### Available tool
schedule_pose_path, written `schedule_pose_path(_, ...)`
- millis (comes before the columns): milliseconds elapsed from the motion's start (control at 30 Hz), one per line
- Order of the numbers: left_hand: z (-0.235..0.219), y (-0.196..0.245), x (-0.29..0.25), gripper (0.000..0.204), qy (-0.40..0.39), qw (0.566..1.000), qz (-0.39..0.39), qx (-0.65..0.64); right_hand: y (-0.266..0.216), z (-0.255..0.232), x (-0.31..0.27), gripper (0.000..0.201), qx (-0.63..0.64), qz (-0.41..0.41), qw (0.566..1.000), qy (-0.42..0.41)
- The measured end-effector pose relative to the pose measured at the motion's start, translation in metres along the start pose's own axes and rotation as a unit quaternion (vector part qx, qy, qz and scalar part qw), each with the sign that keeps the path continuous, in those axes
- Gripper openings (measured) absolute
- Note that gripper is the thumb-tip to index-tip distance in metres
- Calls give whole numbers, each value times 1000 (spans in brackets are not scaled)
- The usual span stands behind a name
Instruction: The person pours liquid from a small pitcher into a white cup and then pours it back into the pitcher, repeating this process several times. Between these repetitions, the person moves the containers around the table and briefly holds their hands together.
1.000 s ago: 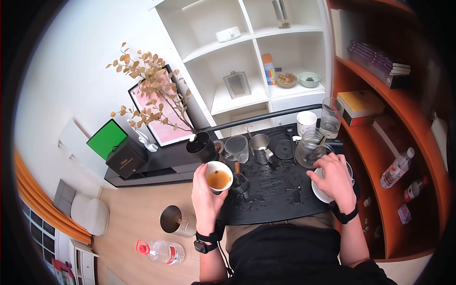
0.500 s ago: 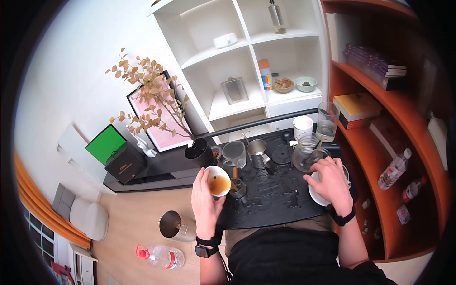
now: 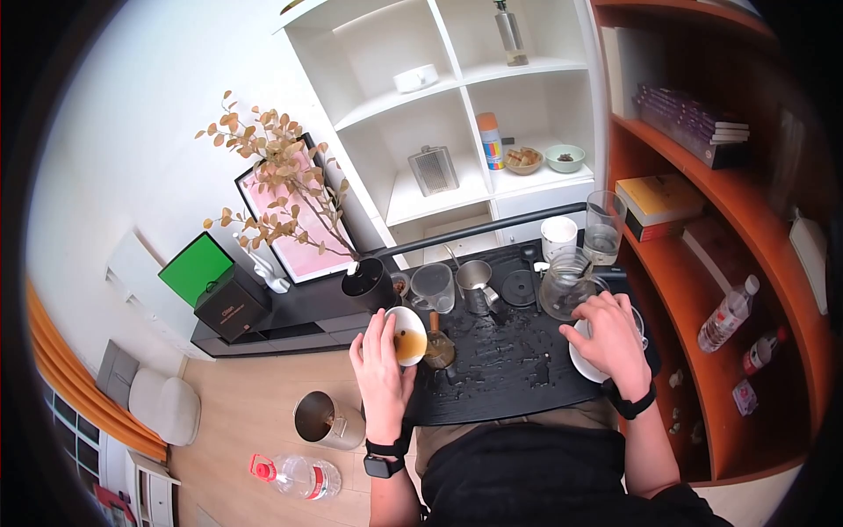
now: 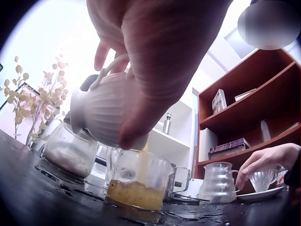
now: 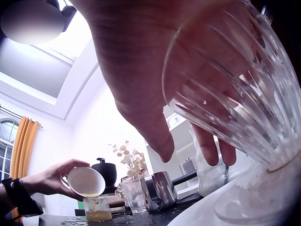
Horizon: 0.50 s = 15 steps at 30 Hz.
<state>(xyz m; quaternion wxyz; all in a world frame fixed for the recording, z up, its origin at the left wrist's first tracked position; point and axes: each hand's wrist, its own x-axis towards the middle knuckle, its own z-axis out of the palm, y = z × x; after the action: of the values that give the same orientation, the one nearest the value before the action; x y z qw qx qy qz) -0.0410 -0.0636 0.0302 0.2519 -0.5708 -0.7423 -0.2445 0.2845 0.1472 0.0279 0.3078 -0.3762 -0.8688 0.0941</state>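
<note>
My left hand (image 3: 379,378) grips a white ribbed cup (image 4: 106,110) and tips it over a small glass pitcher with a wooden handle (image 3: 439,351). Amber liquid runs from the cup's rim into the pitcher, and the left wrist view shows the glass vessel (image 4: 136,192) partly filled. My right hand (image 3: 612,338) hangs with loosely bent fingers over a white saucer (image 3: 583,362). In the right wrist view a ribbed clear glass dripper (image 5: 235,94) stands close in front of that palm, with the fingers seen beyond it.
Behind the pitcher on the wet black table (image 3: 509,369) stand a glass mug (image 3: 434,288) and a metal pitcher (image 3: 475,283). A glass server (image 3: 562,294), white cup (image 3: 559,237) and tall glass (image 3: 604,230) are back right. A metal bin (image 3: 329,418) and water bottle (image 3: 303,474) are on the floor.
The white cup in my left hand has tipped to the right, and its liquid now pours into the glass pitcher, which has turned amber. My right hand stays nearly in place.
</note>
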Motion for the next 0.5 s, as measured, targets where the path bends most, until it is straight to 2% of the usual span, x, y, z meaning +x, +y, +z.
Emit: schedule_pose_path(500, -7, 10, 5, 114, -28, 999, 30, 5, -2, -2, 0, 34, 0, 7, 1000, -5)
